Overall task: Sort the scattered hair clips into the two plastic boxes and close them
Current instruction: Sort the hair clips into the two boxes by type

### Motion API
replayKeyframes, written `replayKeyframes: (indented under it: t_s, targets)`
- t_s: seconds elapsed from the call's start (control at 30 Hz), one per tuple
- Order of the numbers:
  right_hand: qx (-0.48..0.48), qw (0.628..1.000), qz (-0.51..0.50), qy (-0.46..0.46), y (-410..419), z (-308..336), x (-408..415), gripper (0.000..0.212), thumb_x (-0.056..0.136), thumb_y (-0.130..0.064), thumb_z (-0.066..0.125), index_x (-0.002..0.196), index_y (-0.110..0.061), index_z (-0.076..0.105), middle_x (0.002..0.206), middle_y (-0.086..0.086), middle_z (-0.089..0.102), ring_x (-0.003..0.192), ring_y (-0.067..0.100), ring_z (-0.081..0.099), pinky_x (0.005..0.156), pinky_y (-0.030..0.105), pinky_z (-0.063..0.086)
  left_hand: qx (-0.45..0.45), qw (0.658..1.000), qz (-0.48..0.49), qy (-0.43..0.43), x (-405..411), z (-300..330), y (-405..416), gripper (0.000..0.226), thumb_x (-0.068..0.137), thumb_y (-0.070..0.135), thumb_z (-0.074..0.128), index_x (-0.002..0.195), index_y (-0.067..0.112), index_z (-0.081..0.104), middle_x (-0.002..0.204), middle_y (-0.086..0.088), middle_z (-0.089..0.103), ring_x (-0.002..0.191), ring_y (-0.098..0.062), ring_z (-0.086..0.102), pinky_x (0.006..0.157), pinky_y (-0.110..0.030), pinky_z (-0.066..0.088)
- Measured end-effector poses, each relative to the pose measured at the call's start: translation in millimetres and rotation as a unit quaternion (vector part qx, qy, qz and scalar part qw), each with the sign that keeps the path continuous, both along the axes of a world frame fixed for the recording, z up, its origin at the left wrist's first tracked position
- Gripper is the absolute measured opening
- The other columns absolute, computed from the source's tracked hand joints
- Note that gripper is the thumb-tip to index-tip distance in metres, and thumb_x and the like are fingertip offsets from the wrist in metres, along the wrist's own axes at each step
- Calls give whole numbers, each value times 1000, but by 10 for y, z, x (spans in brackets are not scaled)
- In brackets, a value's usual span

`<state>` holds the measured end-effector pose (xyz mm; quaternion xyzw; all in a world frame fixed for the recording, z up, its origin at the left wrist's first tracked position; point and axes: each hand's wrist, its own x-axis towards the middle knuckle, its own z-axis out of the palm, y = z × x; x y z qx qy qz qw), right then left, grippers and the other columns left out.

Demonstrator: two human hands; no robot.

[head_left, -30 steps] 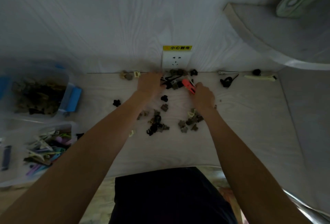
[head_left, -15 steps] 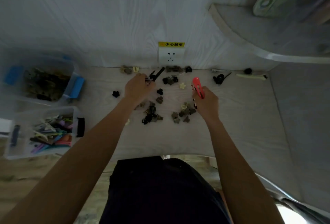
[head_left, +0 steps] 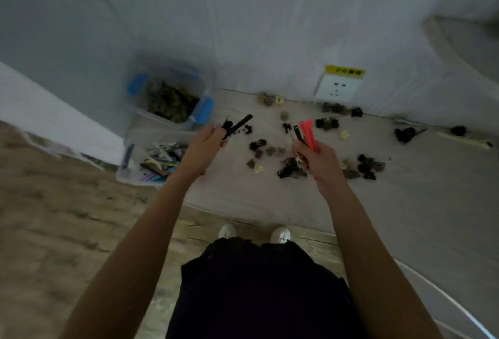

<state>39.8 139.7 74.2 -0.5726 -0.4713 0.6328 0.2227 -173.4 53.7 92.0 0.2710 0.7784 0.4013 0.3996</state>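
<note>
Left hand (head_left: 204, 147) pinching a long black clip (head_left: 237, 126), hovering just right of the two open boxes: the far box (head_left: 172, 95) of small brownish clips, the near box (head_left: 140, 157) of long coloured ones. Right hand (head_left: 314, 161) clamping red clips (head_left: 309, 133) and a black one above small clips (head_left: 291, 168) scattered on the table (head_left: 270, 198). Mid-sort, probably; next needing a carry left and release over the near box.

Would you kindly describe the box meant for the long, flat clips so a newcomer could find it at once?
Start at the white wall socket with its yellow label, then look left along the pale table to its left end, where two clear plastic boxes sit. The nearer box is the one: it holds long colourful clips, whereas the farther box, with blue latches, holds small dark claw clips.
</note>
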Motion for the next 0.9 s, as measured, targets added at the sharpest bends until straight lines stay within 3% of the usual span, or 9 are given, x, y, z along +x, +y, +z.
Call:
replayKeyframes:
  t_s: [0.13,0.23,0.37,0.47,0.53,0.63,0.7,0.77,0.9]
  targets:
    - [20,996,78,39,-228,133,-627,15,89,-19,59,79,-8,59,67,7,63,34,1,39,38,15,31,-54,962,-88,252,-628,65,-665,16,92,24,50,85,9,50,75,-10,57,69,-23,52,63,-31,34]
    - [33,989,135,42,-417,200,-1079,8,89,-18,60,90,-11,61,70,4,65,36,-1,44,38,13,34,-94,910,-159,371,-1077,17,-997,31,87,34,57,102,7,51,89,-13,64,80,-29,60,63,-31,34]
    - [89,974,209,0,-617,232,-1497,16,89,-21,59,79,-8,60,71,10,65,42,-2,50,49,17,38,-97,882,-265,377,-1461,-130,-1095,40,85,30,64,117,10,50,114,-11,60,100,-29,60,76,-35,43]
    - [140,957,249,-56,-709,230,-1661,28,89,-24,59,85,3,63,81,26,67,58,17,53,62,31,40,-74,872,-317,365,-1522,-219,-989,36,85,19,63,117,6,52,116,-14,54,105,-31,56,82,-38,44]
    - [177,942,270,-92,-734,223,-1738,31,89,-25,59,86,5,63,83,25,67,65,23,54,64,30,40,-63,876,-328,348,-1526,-260,-943,37,81,13,66,116,7,54,118,-13,52,109,-31,53,88,-38,43]
    - [251,894,321,-186,-751,231,-1867,28,89,-26,57,71,-5,55,66,11,58,56,16,46,51,20,30,-23,893,-294,341,-1537,-312,-975,44,80,16,68,121,9,54,122,-12,53,115,-27,50,95,-35,40]
    - [291,869,332,-224,-763,218,-1955,24,89,-28,56,71,-13,51,63,2,50,55,14,44,52,19,33,1,905,-249,344,-1531,-316,-1064,43,84,19,64,124,9,52,124,-11,54,115,-26,51,92,-33,41]
    - [324,847,344,-242,-798,201,-2066,20,89,-29,56,80,-11,58,73,7,57,65,20,53,60,29,39,23,912,-206,355,-1534,-323,-1189,39,88,19,59,125,10,52,124,-11,56,113,-27,53,89,-34,43]
    - [381,785,401,-278,-904,138,-2351,23,90,-31,54,103,-14,62,94,9,66,86,26,61,69,32,44,74,908,-146,386,-1576,-371,-1423,29,89,14,57,118,10,57,113,-11,62,104,-29,55,84,-34,44]
